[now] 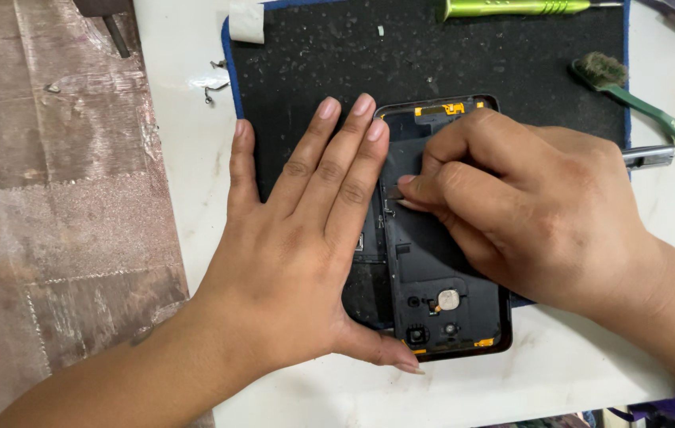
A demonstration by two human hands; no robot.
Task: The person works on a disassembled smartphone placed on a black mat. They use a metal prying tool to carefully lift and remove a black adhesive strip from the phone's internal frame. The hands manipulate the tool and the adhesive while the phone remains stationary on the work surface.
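At the left of the frame is a brown, worn floor. Next comes the white desk (187, 206) with a black mat (313, 71) on it. The left hand (298, 238) lies flat with its fingers spread, pressing down on the left side of an open phone (440, 269) in the middle of the frame. The right hand (527, 206) rests on the phone's upper part, its fingers bent and pinched together on something small I cannot make out. At the top is a green screwdriver (512, 8). At the upper right lies a green brush (638, 103).
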